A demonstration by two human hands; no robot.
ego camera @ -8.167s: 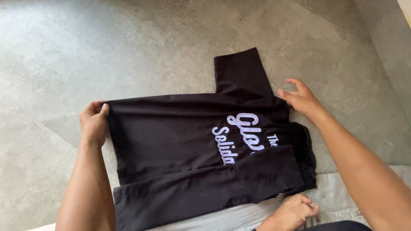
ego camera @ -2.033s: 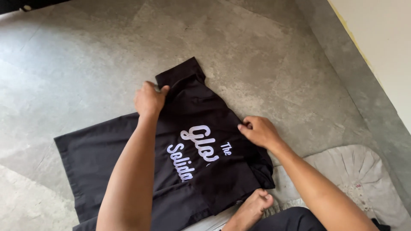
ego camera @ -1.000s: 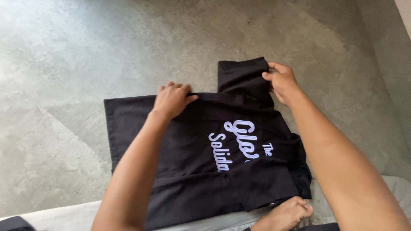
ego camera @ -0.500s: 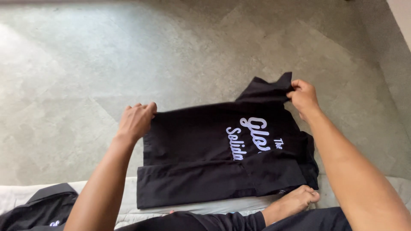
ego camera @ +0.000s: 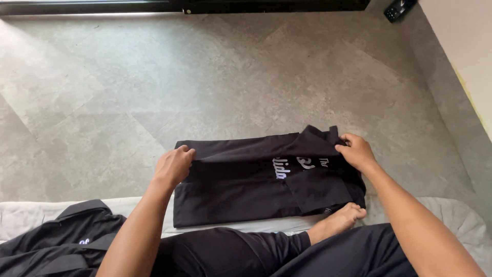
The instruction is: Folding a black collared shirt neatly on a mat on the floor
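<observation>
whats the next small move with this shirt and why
Probably lay the sleeve flap flat across the black shirt. The right hand pinches it at the top right edge, raised and creased, while the left hand holds the left fold down on the floor.

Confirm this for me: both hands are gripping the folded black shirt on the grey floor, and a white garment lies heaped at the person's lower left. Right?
Not quite. The head view shows the garment at lower left is black, not white. The rest holds: the left hand and right hand both grip the folded black shirt on the grey floor.
</observation>
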